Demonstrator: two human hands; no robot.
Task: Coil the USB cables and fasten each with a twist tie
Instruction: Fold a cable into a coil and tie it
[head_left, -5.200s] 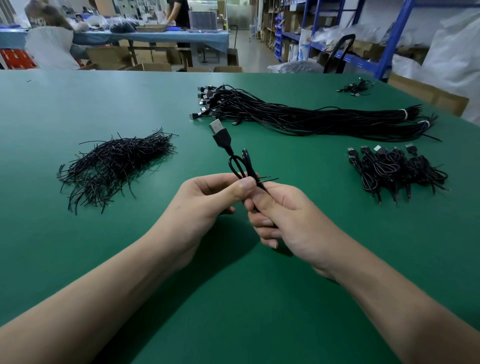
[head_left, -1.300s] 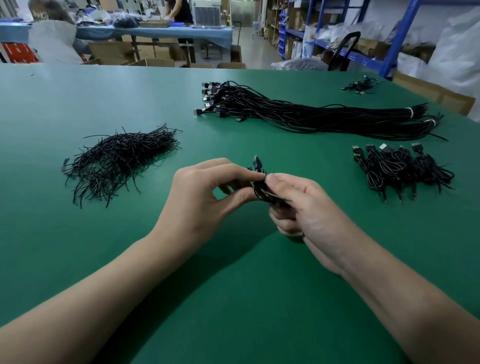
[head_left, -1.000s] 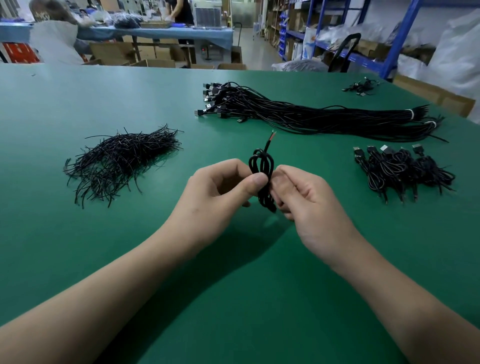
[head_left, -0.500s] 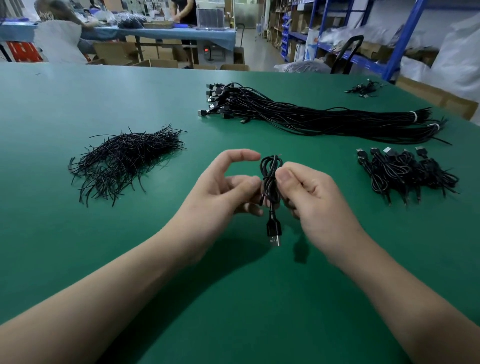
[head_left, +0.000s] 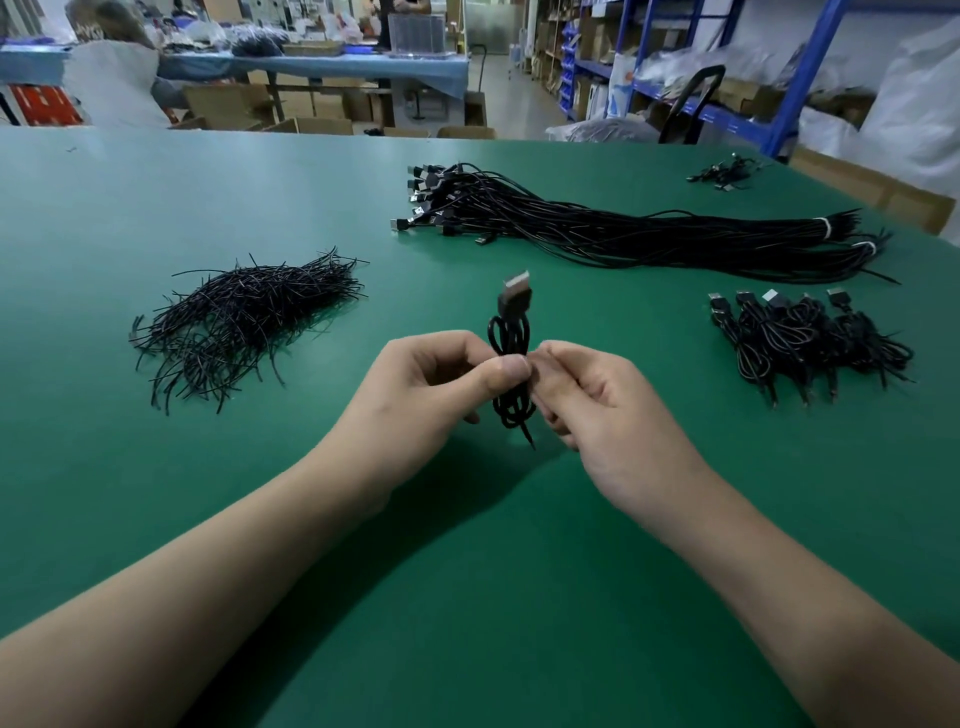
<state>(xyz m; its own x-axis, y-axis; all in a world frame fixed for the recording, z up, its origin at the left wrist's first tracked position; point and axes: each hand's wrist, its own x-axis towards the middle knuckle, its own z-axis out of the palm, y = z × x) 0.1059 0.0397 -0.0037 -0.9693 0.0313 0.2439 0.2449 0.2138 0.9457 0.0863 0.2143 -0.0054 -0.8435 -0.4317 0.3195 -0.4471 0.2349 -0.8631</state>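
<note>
Twist ties (head_left: 244, 317) lie in a loose black heap toward the left edge of the green bench (head_left: 156, 493), well apart from both hands. Near the bench's middle, the left hand (head_left: 421, 395) has its thumb and curled fingers pinched on the waist of a coiled USB cable (head_left: 511, 374), which is held upright just above the surface. Its USB plug (head_left: 515, 296) sticks up from the top loops, and a thin tail end points down below the bottom loops. The right hand (head_left: 597, 405) meets it from the other side, fingertips closed on the same waist of the coil; whether a tie is already wrapped there is hidden by the fingers. Toward the far edge, a long bundle of uncoiled cables (head_left: 623, 234) stretches across, plugs at its left end and white bands near its right end. Near the right edge sits a cluster of finished coils (head_left: 800, 338), and a few more cables (head_left: 724, 174) lie by the far right corner.
</note>
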